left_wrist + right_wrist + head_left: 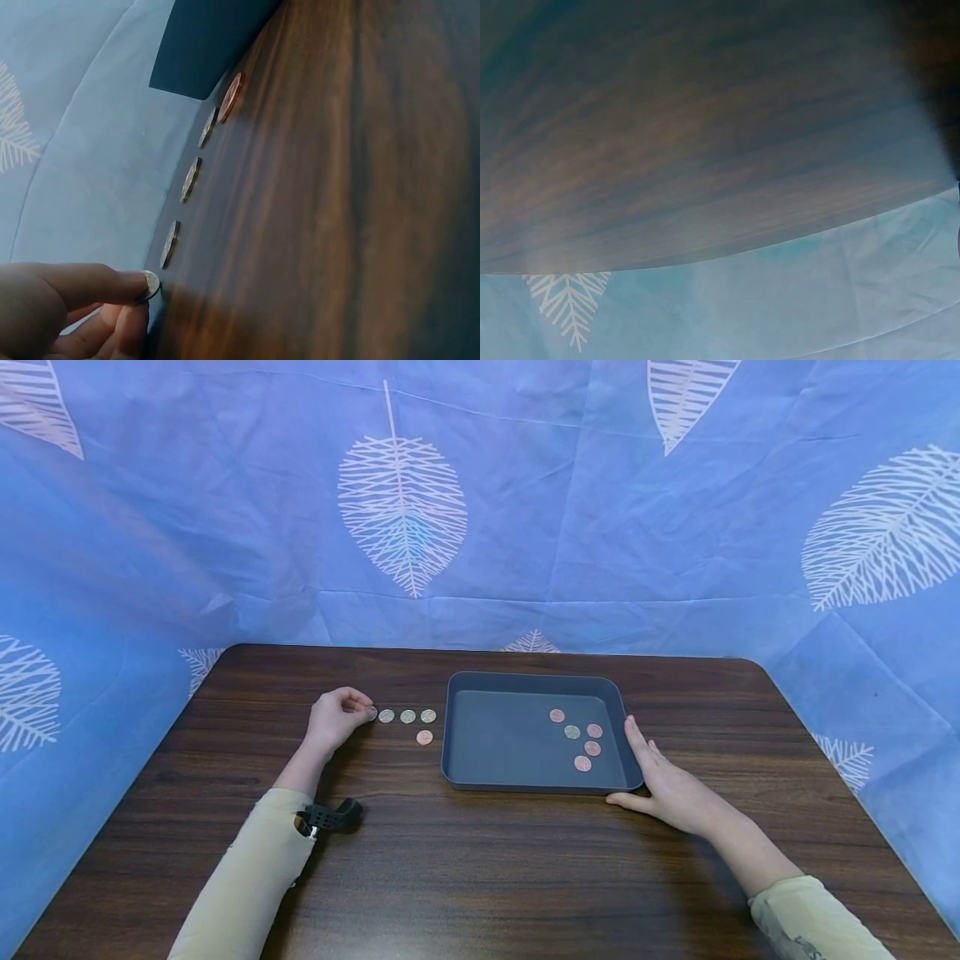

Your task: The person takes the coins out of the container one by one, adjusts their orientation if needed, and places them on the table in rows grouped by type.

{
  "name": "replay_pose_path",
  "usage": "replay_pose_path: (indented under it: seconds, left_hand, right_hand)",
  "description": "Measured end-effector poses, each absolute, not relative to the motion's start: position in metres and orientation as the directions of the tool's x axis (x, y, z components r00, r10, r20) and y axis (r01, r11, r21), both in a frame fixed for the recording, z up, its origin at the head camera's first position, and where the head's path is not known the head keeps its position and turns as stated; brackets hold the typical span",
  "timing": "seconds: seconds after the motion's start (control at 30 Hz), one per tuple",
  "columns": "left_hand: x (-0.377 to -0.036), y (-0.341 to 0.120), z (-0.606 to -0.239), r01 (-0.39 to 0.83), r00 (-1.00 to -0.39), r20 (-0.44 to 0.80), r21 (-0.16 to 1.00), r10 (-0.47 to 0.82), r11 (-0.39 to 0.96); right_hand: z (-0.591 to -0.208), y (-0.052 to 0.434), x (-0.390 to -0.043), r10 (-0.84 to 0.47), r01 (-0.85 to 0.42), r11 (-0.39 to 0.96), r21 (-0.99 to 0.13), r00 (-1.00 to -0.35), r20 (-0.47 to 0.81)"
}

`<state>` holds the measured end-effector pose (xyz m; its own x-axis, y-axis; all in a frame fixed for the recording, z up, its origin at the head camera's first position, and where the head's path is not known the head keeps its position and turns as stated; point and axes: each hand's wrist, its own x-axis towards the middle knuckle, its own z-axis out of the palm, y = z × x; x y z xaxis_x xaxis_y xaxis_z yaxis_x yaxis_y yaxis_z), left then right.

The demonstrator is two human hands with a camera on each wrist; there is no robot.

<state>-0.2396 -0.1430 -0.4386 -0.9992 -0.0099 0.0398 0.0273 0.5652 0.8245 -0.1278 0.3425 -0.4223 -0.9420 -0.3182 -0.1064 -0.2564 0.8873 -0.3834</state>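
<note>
- Left hand point(336, 722) is pinching a silver coin point(152, 284), left of three silver coins point(407, 717) lining the table point(465, 877).
- Copper coin point(424, 737) is lying near their right end.
- Right hand point(678, 792), thumb spread from fingers, is touching the tray's point(495, 735) right side.
- Tray is holding five coins point(582, 763).

Bright, even light across the leaf-print backdrop point(487, 552), a pale sheen on the near part of the wooden counter point(480, 877), soft shadow beside the left sleeve point(247, 877)! The coins point(407, 717) show clear outlines, faces too small to read. Over to the left wrist view: dimmer, bluish, grain smearing toward a dark right edge. Right wrist view: murkier, hazy, the counter blurred, upper right corner almost black!
</note>
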Motion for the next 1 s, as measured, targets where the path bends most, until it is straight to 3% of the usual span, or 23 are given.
replay_pose_path:
  seconds: [0.3, 1.0]
  left_hand:
    - [-0.2387, -0.138, -0.4379, 0.032, -0.996, 0.081, 0.76, -0.045, 0.649]
    - [-0.238, -0.1373, -0.4408, 0.023, -0.992, 0.104, 0.722, -0.076, 0.691]
  right_hand:
    - [-0.4237, 0.3424, -0.1286, -0.325, -0.264, 0.884, -0.386, -0.94, -0.101]
    - [-0.4232, 0.3426, -0.1285, -0.32, -0.254, 0.883, -0.396, -0.941, -0.111]
